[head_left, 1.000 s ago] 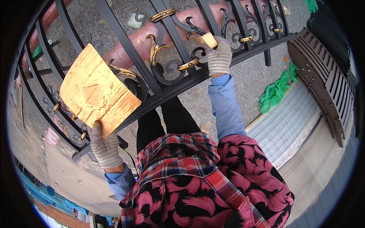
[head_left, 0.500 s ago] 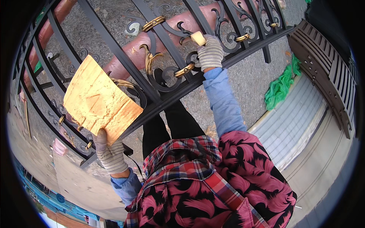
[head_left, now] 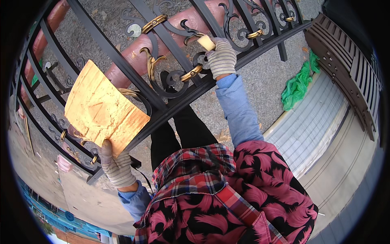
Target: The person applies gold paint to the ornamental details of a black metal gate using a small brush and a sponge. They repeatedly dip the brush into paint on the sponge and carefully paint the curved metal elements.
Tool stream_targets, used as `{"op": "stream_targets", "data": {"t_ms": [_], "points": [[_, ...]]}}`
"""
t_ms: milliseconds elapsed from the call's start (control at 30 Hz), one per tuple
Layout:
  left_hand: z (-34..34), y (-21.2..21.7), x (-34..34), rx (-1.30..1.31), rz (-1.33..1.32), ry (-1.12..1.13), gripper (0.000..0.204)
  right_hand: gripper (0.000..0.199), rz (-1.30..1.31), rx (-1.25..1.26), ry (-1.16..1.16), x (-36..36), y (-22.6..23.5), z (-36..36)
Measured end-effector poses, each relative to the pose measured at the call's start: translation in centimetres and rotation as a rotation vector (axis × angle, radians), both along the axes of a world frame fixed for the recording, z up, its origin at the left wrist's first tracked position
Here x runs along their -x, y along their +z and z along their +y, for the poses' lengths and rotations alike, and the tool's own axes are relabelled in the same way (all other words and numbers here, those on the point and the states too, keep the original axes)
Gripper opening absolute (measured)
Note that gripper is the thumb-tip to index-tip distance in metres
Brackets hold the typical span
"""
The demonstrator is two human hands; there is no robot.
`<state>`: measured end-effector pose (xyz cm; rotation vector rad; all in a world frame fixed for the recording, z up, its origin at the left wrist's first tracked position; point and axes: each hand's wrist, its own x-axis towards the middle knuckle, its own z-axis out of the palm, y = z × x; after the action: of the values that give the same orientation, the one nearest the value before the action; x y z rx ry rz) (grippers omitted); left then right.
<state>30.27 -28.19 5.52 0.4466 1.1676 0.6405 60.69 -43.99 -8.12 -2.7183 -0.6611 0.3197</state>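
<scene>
At left, our left grip (head_left: pixel 117 166) clasps a flat golden sheet (head_left: pixel 103 107); upper centre, our right grip (head_left: pixel 222 57) pinches a cream block (head_left: pixel 206 42).

Striped grey-and-cream knit gloves (head_left: pixel 226 65) cover the left hand (head_left: pixel 118 167) and right hand (head_left: pixel 221 56); light-blue lower sleeves (head_left: pixel 239 107), a black garment (head_left: pixel 195 221) printed with pink feathers, red-and-navy plaid cloth (head_left: pixel 191 164), black trousers (head_left: pixel 196 127).

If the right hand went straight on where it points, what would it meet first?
Sponge first, the right hand would likely meet the black scroll; depth is unclear, they may already touch.
</scene>
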Motion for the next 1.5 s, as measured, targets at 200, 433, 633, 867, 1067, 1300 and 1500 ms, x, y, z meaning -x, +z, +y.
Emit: {"op": "stream_targets", "data": {"t_ms": [200,433,633,867,1067,1300,1500], "points": [[0.1,0.1,-0.2,0.026,0.033,0.005,0.058,0.04,-0.03,-0.312,-0.197,-0.2,2.4,-0.5],[0.3,-0.2,0.0,0.018,0.052,-0.045,0.059,0.038,-0.023,-0.132,-0.051,0.1,0.6,-0.2],[0.1,-0.1,0.2,-0.002,0.058,-0.04,0.062,0.038,0.055,-0.257,-0.18,-1.1,2.5,0.4],[0.2,-0.4,0.6,-0.017,0.067,-0.035,0.063,0.041,-0.135,-0.025,0.126,-2.7,-0.3,1.7],[0.0,0.1,0.0,-0.033,0.08,-0.002,0.061,0.04,-0.133,-0.12,0.077,-3.0,1.5,3.7],[-0.1,0.2,0.0,0.011,0.023,0.114,0.051,0.036,-0.05,0.065,0.109,-3.8,1.0,3.5],[0.1,0.1,0.1,0.018,0.016,0.093,0.05,0.04,-0.074,0.063,0.149,-4.2,0.7,5.1]]}}
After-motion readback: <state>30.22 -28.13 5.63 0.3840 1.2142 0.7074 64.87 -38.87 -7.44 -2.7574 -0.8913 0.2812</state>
